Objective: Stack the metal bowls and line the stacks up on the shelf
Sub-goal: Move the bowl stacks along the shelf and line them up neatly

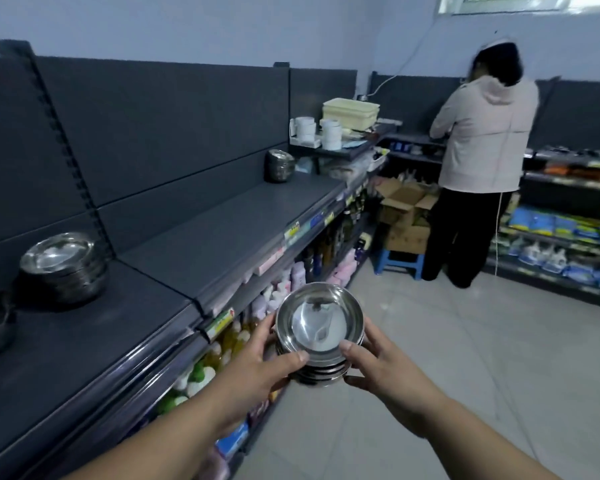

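Bowl stack carried beside the dark shelf

The shelf [222,216] already held a stack [64,265]; the carried stack of bowls [321,336] hung over the floor, gripped by the left hand [257,372] and right hand [385,368]. The smooth rims looked uneven, so a tilt could make bowls slide off.

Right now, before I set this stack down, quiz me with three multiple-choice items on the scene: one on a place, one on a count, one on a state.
1. Where is the held stack of bowls?
A. On the top shelf
B. Over the aisle floor
C. On the blue stool

2. How many hands grip it?
A. None
B. One
C. Two

3. How do the bowls in the stack by the upright sit?
A. Mouth up
B. Upside down
C. On edge

Answers: B, it hangs beyond the top shelf edge; C, left hand and right hand clasp its sides; A, the top bowl's hollow shows.
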`<act>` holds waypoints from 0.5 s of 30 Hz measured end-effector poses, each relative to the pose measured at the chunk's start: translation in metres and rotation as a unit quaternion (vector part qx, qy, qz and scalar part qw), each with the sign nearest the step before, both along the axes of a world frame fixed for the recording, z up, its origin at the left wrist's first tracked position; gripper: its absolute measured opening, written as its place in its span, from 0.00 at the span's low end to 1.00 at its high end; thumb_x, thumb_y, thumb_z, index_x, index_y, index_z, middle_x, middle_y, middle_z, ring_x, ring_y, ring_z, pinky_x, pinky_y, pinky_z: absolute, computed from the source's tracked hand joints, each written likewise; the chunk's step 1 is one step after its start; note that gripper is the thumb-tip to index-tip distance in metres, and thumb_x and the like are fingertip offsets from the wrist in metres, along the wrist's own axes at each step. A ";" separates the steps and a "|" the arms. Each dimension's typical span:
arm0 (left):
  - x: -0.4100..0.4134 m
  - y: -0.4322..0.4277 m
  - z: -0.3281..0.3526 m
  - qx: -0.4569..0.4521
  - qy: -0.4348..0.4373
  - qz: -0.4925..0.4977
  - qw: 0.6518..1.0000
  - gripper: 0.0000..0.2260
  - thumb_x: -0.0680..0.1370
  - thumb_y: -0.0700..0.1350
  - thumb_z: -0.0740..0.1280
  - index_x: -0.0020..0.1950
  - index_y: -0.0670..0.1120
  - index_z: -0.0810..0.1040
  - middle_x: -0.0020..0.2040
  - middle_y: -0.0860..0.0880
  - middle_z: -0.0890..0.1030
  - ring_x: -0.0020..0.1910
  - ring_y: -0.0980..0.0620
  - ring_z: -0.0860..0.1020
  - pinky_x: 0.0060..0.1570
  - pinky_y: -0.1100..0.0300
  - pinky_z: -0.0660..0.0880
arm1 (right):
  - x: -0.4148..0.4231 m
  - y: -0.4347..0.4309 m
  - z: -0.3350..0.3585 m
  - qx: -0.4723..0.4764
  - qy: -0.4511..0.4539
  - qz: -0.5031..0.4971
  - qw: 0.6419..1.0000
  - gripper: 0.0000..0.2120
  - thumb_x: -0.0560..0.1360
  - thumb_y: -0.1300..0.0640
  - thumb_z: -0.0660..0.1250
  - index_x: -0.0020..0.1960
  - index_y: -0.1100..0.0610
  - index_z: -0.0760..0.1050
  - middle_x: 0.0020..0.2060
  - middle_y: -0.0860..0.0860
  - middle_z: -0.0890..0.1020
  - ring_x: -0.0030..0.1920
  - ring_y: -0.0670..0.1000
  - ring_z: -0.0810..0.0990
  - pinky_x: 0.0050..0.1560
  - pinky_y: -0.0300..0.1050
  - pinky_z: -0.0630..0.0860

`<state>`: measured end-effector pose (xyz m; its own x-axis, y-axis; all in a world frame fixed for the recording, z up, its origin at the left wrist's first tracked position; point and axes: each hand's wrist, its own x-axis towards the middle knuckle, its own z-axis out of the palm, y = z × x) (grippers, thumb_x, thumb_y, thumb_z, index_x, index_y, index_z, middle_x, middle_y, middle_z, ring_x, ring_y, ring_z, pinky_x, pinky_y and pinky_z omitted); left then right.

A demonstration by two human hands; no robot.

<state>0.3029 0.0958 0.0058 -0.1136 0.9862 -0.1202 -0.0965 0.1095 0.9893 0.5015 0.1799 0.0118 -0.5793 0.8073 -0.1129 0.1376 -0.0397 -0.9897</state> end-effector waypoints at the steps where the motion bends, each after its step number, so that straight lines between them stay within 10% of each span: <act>1: 0.003 0.014 -0.001 -0.001 0.001 -0.012 1.000 0.40 0.63 0.54 0.80 0.69 0.65 0.63 0.67 0.59 0.72 0.66 0.55 0.74 0.67 0.54 0.71 | 0.003 0.012 -0.003 -0.001 -0.003 -0.007 1.000 0.32 0.67 0.40 0.70 0.69 0.31 0.65 0.61 0.42 0.81 0.61 0.50 0.80 0.63 0.53 0.77; 11: -0.047 0.187 -0.018 -0.007 0.021 -0.066 0.998 0.48 0.59 0.58 0.81 0.72 0.70 0.59 0.72 0.59 0.68 0.68 0.49 0.73 0.67 0.44 0.71 | -0.032 0.161 -0.007 0.007 -0.029 -0.048 0.998 0.24 0.78 0.48 0.67 0.67 0.28 0.64 0.59 0.43 0.82 0.61 0.49 0.79 0.65 0.55 0.75; 15: -0.078 0.267 -0.006 0.002 0.005 -0.065 0.998 0.43 0.61 0.54 0.79 0.71 0.66 0.61 0.68 0.59 0.72 0.62 0.56 0.77 0.56 0.57 0.78 | -0.064 0.239 0.007 -0.005 -0.035 -0.050 0.998 0.24 0.77 0.47 0.67 0.68 0.31 0.65 0.59 0.42 0.82 0.60 0.47 0.80 0.64 0.53 0.75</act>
<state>0.2252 0.3630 -0.0007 0.0136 0.9932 -0.1153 -0.0722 0.1160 0.9906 0.4374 0.4184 0.0186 -0.4861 0.8595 -0.1580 0.2005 -0.0663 -0.9775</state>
